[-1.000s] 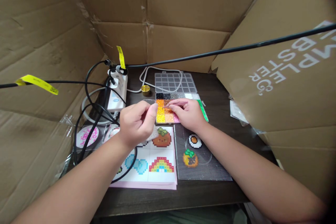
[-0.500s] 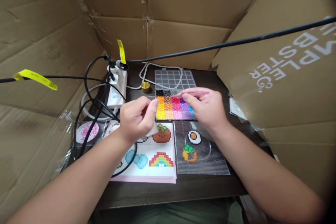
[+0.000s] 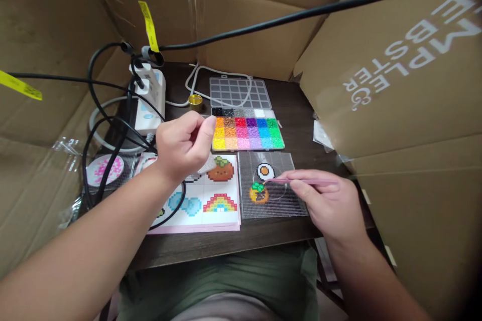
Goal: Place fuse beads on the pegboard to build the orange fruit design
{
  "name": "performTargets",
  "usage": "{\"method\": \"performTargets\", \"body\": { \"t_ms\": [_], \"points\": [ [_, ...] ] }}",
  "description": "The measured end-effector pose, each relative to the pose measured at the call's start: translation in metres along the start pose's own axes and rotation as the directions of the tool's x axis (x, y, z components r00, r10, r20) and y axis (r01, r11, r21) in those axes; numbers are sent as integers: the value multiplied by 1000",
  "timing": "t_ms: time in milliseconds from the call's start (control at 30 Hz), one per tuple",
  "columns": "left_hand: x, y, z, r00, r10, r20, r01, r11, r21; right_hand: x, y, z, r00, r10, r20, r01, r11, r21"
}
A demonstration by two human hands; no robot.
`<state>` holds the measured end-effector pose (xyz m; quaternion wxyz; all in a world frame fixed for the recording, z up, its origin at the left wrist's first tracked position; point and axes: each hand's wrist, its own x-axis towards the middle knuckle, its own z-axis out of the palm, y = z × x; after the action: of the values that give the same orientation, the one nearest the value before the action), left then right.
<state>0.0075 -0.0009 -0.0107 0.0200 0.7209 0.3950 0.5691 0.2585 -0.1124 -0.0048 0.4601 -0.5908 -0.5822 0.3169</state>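
Observation:
My right hand (image 3: 329,203) grips pink tweezers (image 3: 301,181) whose tip lies over the clear pegboard (image 3: 273,205), beside a small orange bead fruit with a green top (image 3: 258,193). A bead fried egg (image 3: 265,171) sits just above it on the same board. My left hand (image 3: 184,146) is raised over the pattern sheet (image 3: 205,200), pinching a small clear plastic piece (image 3: 207,164). Behind both hands lies an open bead box (image 3: 246,133) with many coloured compartments.
A white power strip (image 3: 148,98) with several black cables (image 3: 109,125) is at the back left. A gold cap (image 3: 195,102) and the box's clear lid (image 3: 238,93) lie behind the beads. A pink round bead piece (image 3: 103,170) is at left. Cardboard walls surround the dark table (image 3: 226,241).
My right hand has left the bead box and come down right to the clear pegboard with the tweezers. The view has tilted down; my left hand keeps its hold.

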Motion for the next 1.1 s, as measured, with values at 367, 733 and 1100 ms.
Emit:
{"method": "performTargets", "body": {
  "t_ms": [367,733,1100],
  "points": [
    [-1,0,1,999,36,-3,-36,999,-6,-17,19,10,998,-56,14,56,997,-44],
    [-2,-2,3,997,72,-27,-74,996,-42,-20,27,11,994,-108,35,109,994,-27],
    [0,-2,4,998,63,-27,-64,997,-51,-21,29,9,990,-132,58,135,990,-42]
  ]
}}
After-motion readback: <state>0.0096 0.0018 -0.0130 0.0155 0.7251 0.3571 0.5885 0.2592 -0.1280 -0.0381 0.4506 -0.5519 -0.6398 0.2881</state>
